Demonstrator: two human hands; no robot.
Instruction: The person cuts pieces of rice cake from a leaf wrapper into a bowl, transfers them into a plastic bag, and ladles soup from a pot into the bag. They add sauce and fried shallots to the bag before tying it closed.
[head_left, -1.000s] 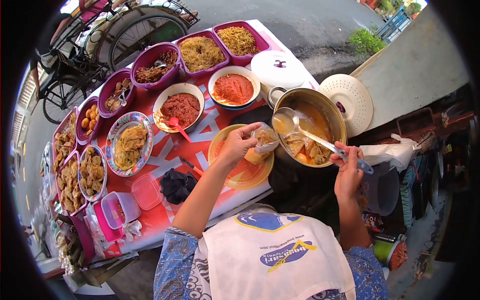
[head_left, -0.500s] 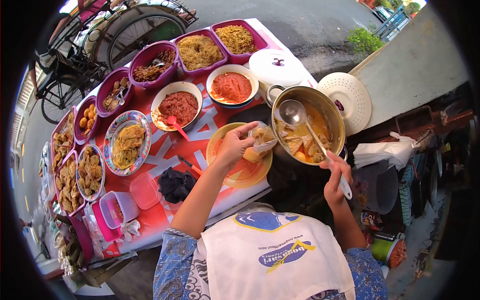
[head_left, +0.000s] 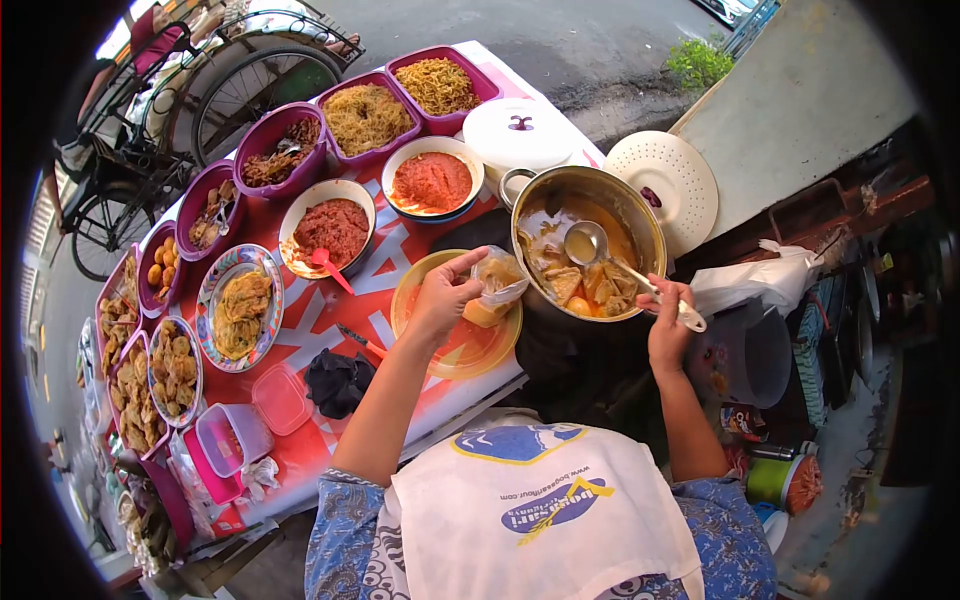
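My left hand [head_left: 447, 300] is closed on the top of a clear plastic bag [head_left: 497, 283] with yellowish-brown food in it. The bag hangs over a yellow plate [head_left: 440, 362], beside the pot's left rim. In my right hand [head_left: 670, 322] is the white handle of a metal ladle [head_left: 587, 243]. Its bowl rests in the orange-brown broth of a large metal pot [head_left: 650, 215], and liquid shows in it. Tofu-like pieces [head_left: 566, 284] and an egg [head_left: 578, 306] lie in the broth near the ladle.
A white lid [head_left: 515, 130] and a perforated cream lid [head_left: 662, 190] lie behind the pot. Bowls of red sambal [head_left: 432, 182], purple tubs of noodles [head_left: 437, 86] and plates of fried food [head_left: 174, 370] crowd the table. A person sits by a parked cycle [head_left: 262, 105] beyond.
The ladle's bowl has gone from above the pot's far left side down into the broth. My right hand has tilted with it; my left hand still holds the bag. The view has shifted slightly.
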